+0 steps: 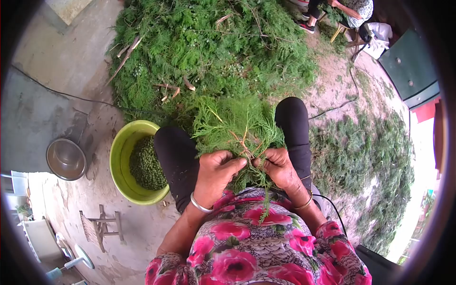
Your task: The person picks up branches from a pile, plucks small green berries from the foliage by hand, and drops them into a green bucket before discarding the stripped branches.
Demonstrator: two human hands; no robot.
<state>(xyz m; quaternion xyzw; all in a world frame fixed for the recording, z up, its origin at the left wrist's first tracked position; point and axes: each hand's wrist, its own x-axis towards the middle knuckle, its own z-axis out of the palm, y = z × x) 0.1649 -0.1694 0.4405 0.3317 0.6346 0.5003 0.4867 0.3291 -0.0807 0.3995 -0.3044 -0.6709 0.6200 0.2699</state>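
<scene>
A leafy green branch with thin brown stems lies over my lap, between my knees. My left hand is closed on its stems, thumb pressed against the bent fingers. Close beside it on the right, my right hand pinches the same branch near the stem base. Small sprigs hang below both hands against the flowered shirt. To the left of my knee stands a yellow-green basin holding many small green round pieces.
A large heap of green branches lies ahead. More cut greenery covers the ground at right. A metal bowl and small stool stand left. Another person sits at the top right. A cable crosses the floor.
</scene>
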